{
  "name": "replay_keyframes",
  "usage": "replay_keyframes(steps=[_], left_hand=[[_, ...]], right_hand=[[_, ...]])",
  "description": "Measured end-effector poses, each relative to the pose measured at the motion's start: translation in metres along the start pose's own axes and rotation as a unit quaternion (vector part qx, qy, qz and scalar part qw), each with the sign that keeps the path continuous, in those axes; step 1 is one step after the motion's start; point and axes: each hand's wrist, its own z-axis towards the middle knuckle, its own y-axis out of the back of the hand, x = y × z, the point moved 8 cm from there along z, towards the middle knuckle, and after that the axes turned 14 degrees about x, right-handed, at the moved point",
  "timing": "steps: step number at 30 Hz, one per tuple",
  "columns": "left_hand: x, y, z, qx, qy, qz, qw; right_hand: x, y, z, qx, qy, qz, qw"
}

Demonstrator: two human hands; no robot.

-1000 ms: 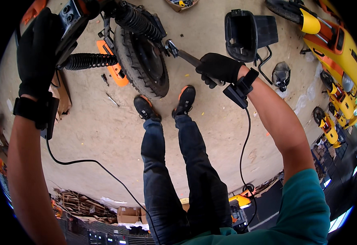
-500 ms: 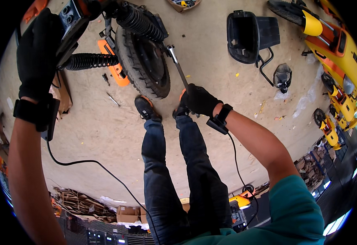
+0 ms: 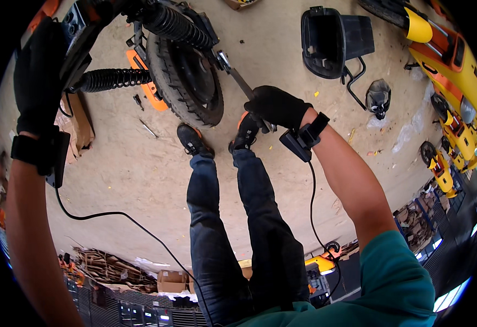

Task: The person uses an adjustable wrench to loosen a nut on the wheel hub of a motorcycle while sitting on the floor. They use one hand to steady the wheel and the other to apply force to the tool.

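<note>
My gloved right hand [image 3: 277, 106] is closed around the long grey handle of a wrench [image 3: 240, 82]. The wrench's shiny head meets the hub side of a black bike wheel [image 3: 186, 82], near the lower end of a spring shock absorber [image 3: 179, 28]. A second shock absorber [image 3: 115, 80] sticks out left of the tyre. At the upper left, my gloved left hand [image 3: 37, 79] grips the bike's dark frame [image 3: 81, 46]; its fingertips are partly hidden. Both wrists wear black strapped devices with cables.
On the floor lie an orange panel [image 3: 148, 82], a thin metal tool [image 3: 149, 128] and a cardboard box [image 3: 77, 128]. A black bin-like shell [image 3: 325, 46] and a dark bagged part [image 3: 378, 98] lie to the right. Yellow bikes [image 3: 451, 71] line the right side.
The wrench handle has swung slightly outward to the right, and my right hand with it. The wheel and my left hand appear a little farther left and up in view.
</note>
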Motion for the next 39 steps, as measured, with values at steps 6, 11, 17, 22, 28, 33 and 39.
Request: replay_keyframes(steps=[6, 11, 17, 22, 28, 33, 39], left_hand=[[-0.005, 0.006, -0.004, -0.015, 0.004, 0.006, 1.000], [-0.006, 0.006, 0.001, 0.011, -0.015, 0.055, 0.998], [0.010, 0.001, -0.011, 0.025, 0.021, -0.076, 0.997], [0.005, 0.005, 0.006, 0.041, -0.069, -0.067, 0.995], [0.028, -0.014, -0.018, 0.083, 0.005, -0.016, 0.996], [0.029, -0.010, -0.016, 0.078, -0.011, 0.066, 0.995], [0.059, -0.024, -0.018, 0.091, 0.005, -0.099, 0.991]], right_hand=[[-0.017, -0.056, 0.005, -0.104, -0.086, -0.065, 0.989], [-0.091, -0.116, 0.002, -0.187, -0.162, 0.085, 0.965], [-0.166, -0.138, 0.013, -0.144, -0.308, 0.116, 0.933], [-0.254, -0.137, 0.011, -0.233, -0.404, 0.045, 0.883], [-0.194, -0.143, -0.018, -0.202, -0.313, 0.053, 0.927], [-0.160, -0.144, -0.062, -0.146, -0.264, 0.341, 0.891], [-0.082, -0.073, -0.081, -0.024, -0.202, 0.444, 0.873]])
